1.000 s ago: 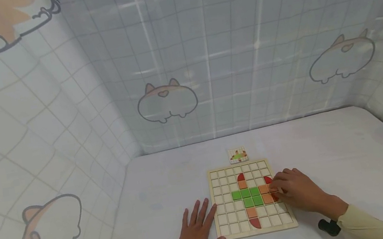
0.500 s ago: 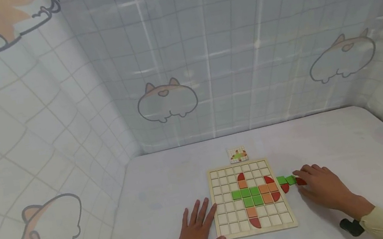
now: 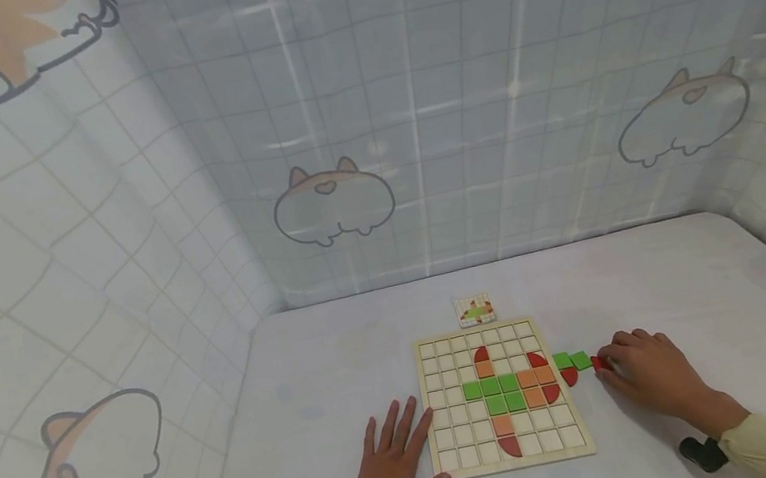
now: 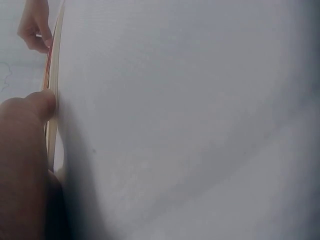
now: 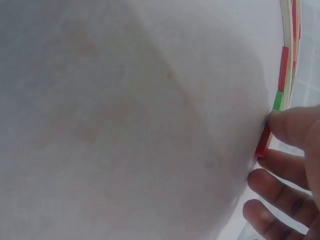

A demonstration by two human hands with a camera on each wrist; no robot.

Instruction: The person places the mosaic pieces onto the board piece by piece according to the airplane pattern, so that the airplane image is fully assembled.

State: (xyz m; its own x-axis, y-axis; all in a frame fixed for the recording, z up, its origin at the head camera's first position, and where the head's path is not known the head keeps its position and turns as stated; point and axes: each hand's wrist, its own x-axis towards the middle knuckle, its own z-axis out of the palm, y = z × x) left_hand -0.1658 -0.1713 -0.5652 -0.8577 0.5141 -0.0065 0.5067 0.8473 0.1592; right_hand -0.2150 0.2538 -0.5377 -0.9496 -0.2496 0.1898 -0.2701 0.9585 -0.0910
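A wooden grid board [image 3: 460, 471] lies on the table, with green, orange and red tiles set in its squares. My left hand [image 3: 392, 474] lies flat with spread fingers along the board's left side, its thumb at the near left corner. To the right of the board, my right hand [image 3: 653, 376] pinches a red quarter-circle tile [image 5: 265, 142] between thumb and index finger, the tile low at the table surface. Beside it lie two green square tiles [image 3: 582, 360] and another red quarter-circle tile [image 3: 569, 377]. My right fingers partly hide the pinched tile in the head view.
A small pattern card [image 3: 474, 310] lies just beyond the board's far edge. The white table [image 3: 343, 364] is enclosed by curtain walls [image 3: 361, 107] with a grid and cartoon dogs. A black wrist device [image 3: 704, 454] sits under the right sleeve.
My right hand has moved right from the board's right edge to the loose tiles and taken hold of a red tile, which has turned slightly. My left hand has stayed put.
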